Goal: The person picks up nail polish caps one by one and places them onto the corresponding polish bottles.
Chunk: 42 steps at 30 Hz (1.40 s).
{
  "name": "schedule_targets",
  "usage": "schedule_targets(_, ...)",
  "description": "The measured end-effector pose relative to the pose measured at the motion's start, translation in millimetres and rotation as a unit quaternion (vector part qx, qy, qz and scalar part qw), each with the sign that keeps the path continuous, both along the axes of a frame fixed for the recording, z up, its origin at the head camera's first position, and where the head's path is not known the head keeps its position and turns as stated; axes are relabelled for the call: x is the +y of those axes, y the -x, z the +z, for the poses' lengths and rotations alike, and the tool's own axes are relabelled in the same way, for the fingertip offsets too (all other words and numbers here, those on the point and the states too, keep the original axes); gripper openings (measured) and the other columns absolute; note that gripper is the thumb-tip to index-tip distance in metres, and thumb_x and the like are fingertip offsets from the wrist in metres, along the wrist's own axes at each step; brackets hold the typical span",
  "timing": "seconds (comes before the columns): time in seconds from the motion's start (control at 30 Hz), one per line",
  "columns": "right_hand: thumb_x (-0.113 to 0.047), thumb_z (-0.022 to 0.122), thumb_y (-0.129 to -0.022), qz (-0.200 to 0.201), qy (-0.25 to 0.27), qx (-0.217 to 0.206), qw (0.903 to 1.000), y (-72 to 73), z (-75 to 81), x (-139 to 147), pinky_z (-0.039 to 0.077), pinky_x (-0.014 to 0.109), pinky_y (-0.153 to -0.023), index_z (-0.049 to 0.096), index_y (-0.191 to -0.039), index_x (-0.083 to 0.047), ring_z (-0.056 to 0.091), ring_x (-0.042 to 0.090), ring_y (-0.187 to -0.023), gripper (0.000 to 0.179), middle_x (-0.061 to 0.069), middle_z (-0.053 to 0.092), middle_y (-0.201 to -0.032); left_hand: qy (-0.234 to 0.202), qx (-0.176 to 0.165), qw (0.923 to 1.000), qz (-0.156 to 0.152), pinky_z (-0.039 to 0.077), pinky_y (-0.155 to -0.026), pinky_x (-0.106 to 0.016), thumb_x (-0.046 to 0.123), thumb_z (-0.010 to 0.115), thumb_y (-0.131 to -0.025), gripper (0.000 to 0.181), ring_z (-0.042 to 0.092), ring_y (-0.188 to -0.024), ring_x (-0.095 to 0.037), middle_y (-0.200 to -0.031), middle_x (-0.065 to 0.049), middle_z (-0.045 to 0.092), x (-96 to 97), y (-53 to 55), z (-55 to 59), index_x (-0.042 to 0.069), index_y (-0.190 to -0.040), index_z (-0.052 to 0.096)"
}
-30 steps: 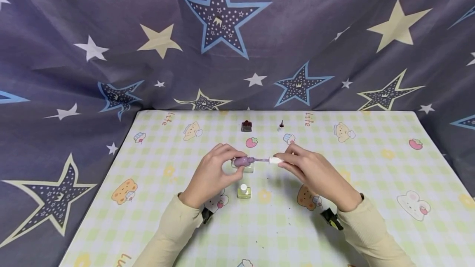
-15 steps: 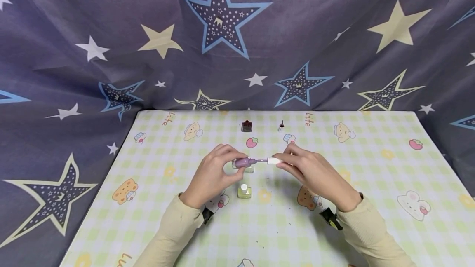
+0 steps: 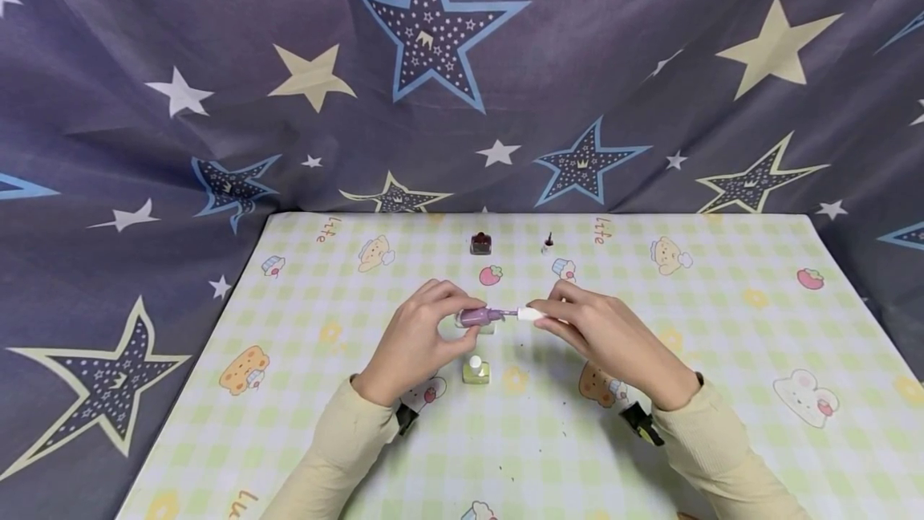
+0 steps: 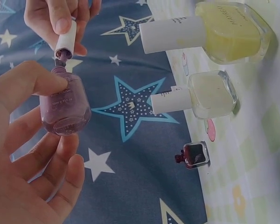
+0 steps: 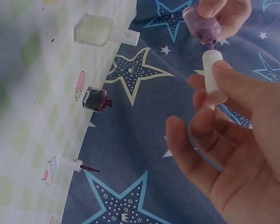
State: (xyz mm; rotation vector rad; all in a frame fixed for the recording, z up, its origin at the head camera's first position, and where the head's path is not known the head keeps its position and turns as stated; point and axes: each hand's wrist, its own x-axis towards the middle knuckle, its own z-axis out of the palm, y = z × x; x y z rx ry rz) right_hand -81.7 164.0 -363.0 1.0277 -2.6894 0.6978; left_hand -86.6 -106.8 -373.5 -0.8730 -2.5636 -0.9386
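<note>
My left hand [image 3: 422,331] pinches a purple nail polish bottle [image 4: 65,102] between thumb and fingers, tilted nearly on its side above the table. My right hand [image 3: 599,327] pinches the white brush cap [image 5: 211,74] of that polish. Its purple-coated brush stem [image 3: 509,313] spans the short gap between cap and bottle neck; how far the tip reaches inside is hidden. Beneath my left hand stand a capped yellow-green nail polish bottle [image 3: 476,373] and a capped pale nail polish bottle [image 4: 212,94], the latter mostly covered in the head view.
Toward the table's far edge stands an uncapped dark red nail polish bottle [image 3: 480,245]. To its right, a white cap [image 3: 548,245] stands with its dark red brush upward. A checked cloth [image 3: 722,343] covers the table; a star-patterned curtain [image 3: 613,38] hangs behind.
The purple bottle and its brush cap have come slightly closer together, so less of the stem shows. Both hands keep their grip, and the other bottles stay put.
</note>
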Motion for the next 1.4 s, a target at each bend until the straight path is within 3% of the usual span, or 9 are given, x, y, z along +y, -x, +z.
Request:
schedule_targets(0.33,-0.028,0.064,-0.098,0.004,-0.020,0.023,0.9995,-0.9,4.6,-6.1,0.045,0.020,-0.060,0.074,-0.113,-0.018,0.043,-0.001,-0.064,0.021,-0.012,0.054,-0.088,0.009,0.022,0.9996,-0.014,0.050,-0.075,-0.027,0.012,0.078,-0.080,0.024,0.055,-0.087,-0.008,-0.094,0.008,0.065,4.5,-0.8,-0.3,0.018,-0.103,0.078)
schedule_targets(0.7,-0.028,0.065,-0.097,0.013,-0.025,0.035,0.9990,-0.7,5.3,-11.5,0.043,0.019,-0.059,0.075,-0.112,-0.018,0.043,0.001,-0.064,0.021,-0.009,0.053,-0.088,0.019,0.022,0.9994,-0.019,0.051,-0.077,-0.027,0.011,0.078,-0.080,0.026,0.056,-0.087,-0.010,-0.094,0.007,0.065,9.1,-1.9,-0.3,0.018,-0.105,0.079)
schedule_targets(0.93,-0.028,0.062,-0.099,0.009,-0.022,0.008,0.9997,-1.3,4.8,-12.2,0.044,0.020,-0.060,0.073,-0.114,-0.016,0.043,0.001,-0.063,0.022,-0.009,0.054,-0.090,0.017,0.022,0.9995,-0.018,0.051,-0.077,-0.027,0.012,0.077,-0.082,0.025,0.056,-0.088,-0.010,-0.094,0.007,0.064,11.4,-2.5,-0.6,0.017,-0.107,0.078)
schedule_targets(1.4,-0.029,0.047,-0.106,0.018,-0.003,-0.066,0.9977,4.4,0.0,-13.4,0.042,0.021,-0.062,0.063,-0.093,-0.024,0.041,0.001,-0.063,0.021,-0.014,0.048,-0.085,0.012,0.056,0.9981,-0.025,0.048,-0.073,-0.025,0.012,0.077,-0.083,0.024,0.054,-0.085,-0.010,-0.094,0.006,0.064,15.4,-3.9,-3.3,0.017,-0.107,0.078)
